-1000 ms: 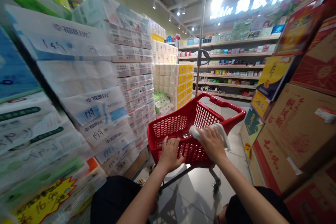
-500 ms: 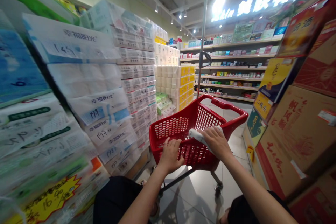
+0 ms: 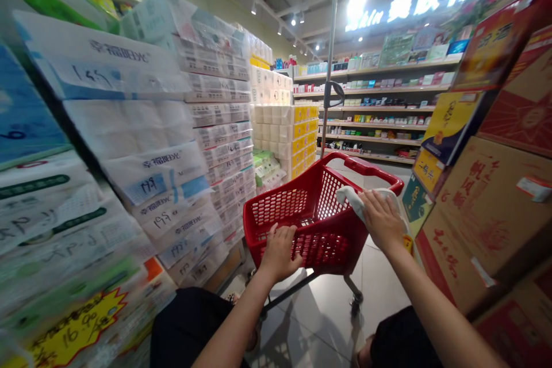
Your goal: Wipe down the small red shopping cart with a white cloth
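A red plastic shopping cart (image 3: 280,207) on a wheeled metal frame stands in front of me. My left hand (image 3: 280,253) grips the near rim of its basket, fingers hooked over the edge and thumb outside. Farther right, my right hand (image 3: 383,219) lies over a white cloth (image 3: 354,200) and presses it against the cart's rim near the handle end. Part of the cloth sticks out left of the fingers, and some shows beyond the hand. The basket's perforated walls are visible, and a metal pole (image 3: 330,69) rises beyond it.
Packs of tissue paper (image 3: 159,167) are stacked high along the left, close to the cart. Cardboard cartons (image 3: 491,207) line the right side. Shelves of small goods (image 3: 379,89) stand at the back. Pale floor tiles (image 3: 319,313) show beneath the cart.
My right hand has slid the white cloth rightward along the rim, toward the handle end. My left hand keeps its hold on the near rim. The view has shifted slightly.
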Demonstrator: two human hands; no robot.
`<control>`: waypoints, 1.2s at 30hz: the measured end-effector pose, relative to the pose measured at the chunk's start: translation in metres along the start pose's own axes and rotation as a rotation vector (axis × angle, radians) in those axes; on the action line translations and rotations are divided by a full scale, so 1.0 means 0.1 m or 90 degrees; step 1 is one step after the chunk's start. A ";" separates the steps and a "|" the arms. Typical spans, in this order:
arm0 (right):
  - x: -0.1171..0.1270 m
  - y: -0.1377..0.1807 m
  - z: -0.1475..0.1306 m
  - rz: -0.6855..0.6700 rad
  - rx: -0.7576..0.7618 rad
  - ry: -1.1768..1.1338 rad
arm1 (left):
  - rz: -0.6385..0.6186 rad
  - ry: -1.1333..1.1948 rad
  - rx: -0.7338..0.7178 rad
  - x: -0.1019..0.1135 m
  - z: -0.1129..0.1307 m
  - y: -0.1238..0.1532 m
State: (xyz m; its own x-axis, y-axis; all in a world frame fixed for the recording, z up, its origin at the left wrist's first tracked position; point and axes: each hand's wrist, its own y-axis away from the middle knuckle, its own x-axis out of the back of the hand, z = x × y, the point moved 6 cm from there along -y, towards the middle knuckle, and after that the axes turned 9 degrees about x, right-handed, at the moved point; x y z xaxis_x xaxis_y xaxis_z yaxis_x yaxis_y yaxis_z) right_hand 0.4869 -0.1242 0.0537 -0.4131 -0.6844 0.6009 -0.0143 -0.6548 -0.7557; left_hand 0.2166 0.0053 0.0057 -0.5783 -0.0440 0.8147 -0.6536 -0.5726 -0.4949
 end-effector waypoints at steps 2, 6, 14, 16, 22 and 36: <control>-0.02 0.02 -0.27 -0.003 0.026 -0.018 | 0.003 -0.004 0.000 -0.01 0.01 0.00; -0.03 0.04 -0.98 -0.022 0.100 -0.090 | 0.008 -0.005 -0.002 -0.03 0.03 0.00; 0.06 -0.08 -1.72 -0.063 0.190 -0.211 | 0.007 -0.020 -0.007 -0.03 0.02 0.00; 0.05 -0.12 -1.64 -0.074 0.228 -0.214 | 0.002 -0.019 -0.012 -0.02 0.02 0.02; 0.00 -0.16 -1.02 -0.108 0.264 -0.171 | -0.023 -0.016 -0.009 0.00 0.03 0.03; 0.03 -0.15 -0.48 -0.097 0.243 -0.153 | -0.015 -0.014 -0.003 -0.04 0.05 0.02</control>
State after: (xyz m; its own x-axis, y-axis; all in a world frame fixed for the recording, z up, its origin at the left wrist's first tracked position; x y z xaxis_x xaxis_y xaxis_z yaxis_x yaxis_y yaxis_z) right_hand 0.4426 -0.1010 0.0541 -0.2090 -0.5972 0.7744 0.2960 -0.7934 -0.5319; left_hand 0.2199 0.0004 0.0034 -0.5527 -0.0484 0.8320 -0.6686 -0.5701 -0.4774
